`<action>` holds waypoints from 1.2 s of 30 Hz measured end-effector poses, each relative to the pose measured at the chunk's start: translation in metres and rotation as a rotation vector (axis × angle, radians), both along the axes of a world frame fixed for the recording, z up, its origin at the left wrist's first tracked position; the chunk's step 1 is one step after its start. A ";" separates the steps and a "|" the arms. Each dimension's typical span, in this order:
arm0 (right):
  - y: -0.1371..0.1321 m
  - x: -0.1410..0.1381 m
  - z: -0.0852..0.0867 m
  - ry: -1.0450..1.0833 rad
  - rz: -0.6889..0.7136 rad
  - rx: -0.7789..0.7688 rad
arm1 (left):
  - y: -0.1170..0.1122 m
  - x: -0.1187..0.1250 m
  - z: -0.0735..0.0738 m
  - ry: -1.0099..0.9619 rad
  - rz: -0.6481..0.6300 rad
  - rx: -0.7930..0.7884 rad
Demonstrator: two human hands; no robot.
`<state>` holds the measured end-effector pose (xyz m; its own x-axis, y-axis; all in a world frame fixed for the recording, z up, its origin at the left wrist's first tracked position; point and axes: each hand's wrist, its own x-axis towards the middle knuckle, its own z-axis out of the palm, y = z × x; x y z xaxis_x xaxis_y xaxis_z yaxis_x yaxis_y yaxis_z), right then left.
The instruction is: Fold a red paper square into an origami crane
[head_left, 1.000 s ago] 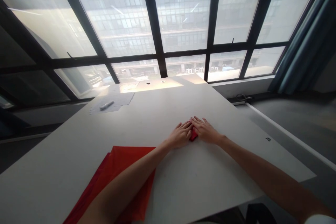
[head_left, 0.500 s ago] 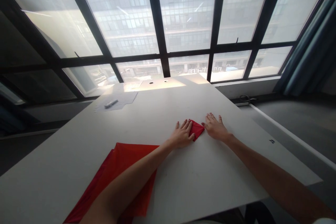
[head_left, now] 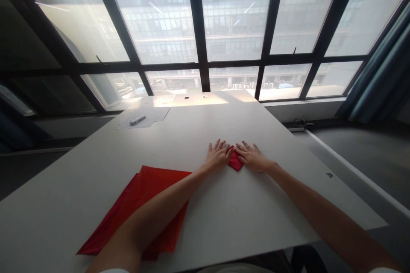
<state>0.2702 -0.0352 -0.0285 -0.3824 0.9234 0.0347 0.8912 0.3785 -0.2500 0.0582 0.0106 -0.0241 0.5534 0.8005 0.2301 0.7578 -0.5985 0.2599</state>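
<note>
A small folded red piece [head_left: 235, 162], thin like paper or cloth, lies flat on the white table [head_left: 198, 132]. My left hand [head_left: 219, 154] rests on its left side with the fingers spread and the thumb on the red surface. From the right, my right hand [head_left: 251, 156] lies palm down, its fingers stretched over the piece's right edge. Both hands partly cover the piece. Under my left forearm spreads a larger red sheet [head_left: 160, 183], loosely folded; the arm hides part of it.
At the back left, white papers [head_left: 156, 114] lie on the table with a pale marker-like stick [head_left: 137, 120] on top. A dark mark [head_left: 329, 175] shows near the right edge. Tall windows stand beyond, and a blue curtain [head_left: 374, 72] hangs at the right.
My right hand has moved left onto the red piece. The piece's right corner is folded in, so it looks narrower. My left hand has shifted slightly left, and the view has tilted a little.
</note>
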 end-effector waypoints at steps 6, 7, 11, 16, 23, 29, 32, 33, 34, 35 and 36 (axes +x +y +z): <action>0.002 0.004 0.002 0.077 -0.054 0.003 | 0.004 -0.004 0.007 -0.081 0.139 0.075; 0.002 0.004 0.002 0.089 -0.089 0.016 | 0.002 -0.004 0.008 -0.078 0.117 0.089; 0.004 0.002 0.001 0.132 -0.183 0.104 | -0.003 -0.003 0.009 -0.070 0.029 0.099; 0.009 0.005 0.001 0.259 -0.221 0.240 | -0.002 -0.002 0.008 -0.143 -0.017 0.037; 0.006 -0.001 0.003 0.422 -0.195 0.286 | -0.001 0.001 0.010 -0.364 -0.070 -0.060; 0.004 -0.006 0.008 0.557 -0.155 0.270 | 0.005 0.000 0.007 -0.505 -0.093 -0.210; 0.005 -0.004 0.008 0.549 -0.181 0.255 | 0.006 0.000 0.005 -0.504 -0.101 -0.209; 0.005 -0.003 0.008 0.544 -0.187 0.252 | 0.006 0.000 0.005 -0.497 -0.106 -0.199; 0.006 -0.003 0.007 0.537 -0.193 0.250 | 0.006 0.000 0.004 -0.488 -0.114 -0.183; 0.006 -0.002 0.007 0.529 -0.198 0.246 | 0.006 0.000 0.004 -0.478 -0.122 -0.163; 0.007 -0.001 0.006 0.519 -0.200 0.244 | 0.007 0.000 0.003 -0.467 -0.129 -0.141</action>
<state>0.2688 -0.0287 -0.0223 -0.0791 0.9175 0.3897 0.7360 0.3174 -0.5980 0.0579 0.0173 -0.0208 0.5140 0.7735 0.3710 0.4634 -0.6143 0.6387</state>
